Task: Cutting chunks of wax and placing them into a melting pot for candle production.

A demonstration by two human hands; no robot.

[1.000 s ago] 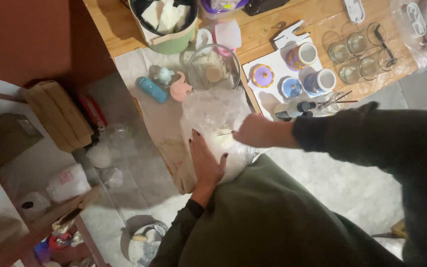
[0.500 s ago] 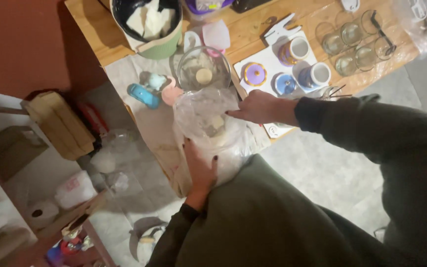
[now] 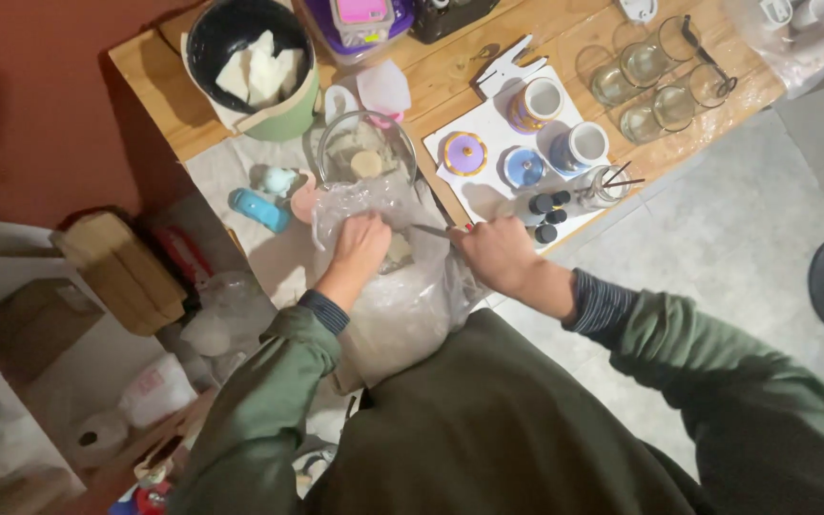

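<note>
**Both hands at the plastic bag**

The left hand (image 3: 362, 240) reaches into the plastic bag (image 3: 402, 286) at the table's (image 3: 154, 81) edge, fingers curled; its hold cannot be told. The right hand (image 3: 496, 253) pinches the bag's rim shut. A glass bowl (image 3: 366, 153) stands just behind.

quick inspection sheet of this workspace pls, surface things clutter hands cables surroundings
surface: wooden table, pale cloth over its near left part
job's things: clear plastic bag of pale material at the table edge; glass bowl just behind it
clutter: green pot with white chunks, white tray with small jars, empty glasses, blue and pink moulds
hands: left hand inside the bag mouth; right hand gripping the bag rim
cables: nothing seen
surroundings: red wall, grey floor, shelf clutter at left
</note>
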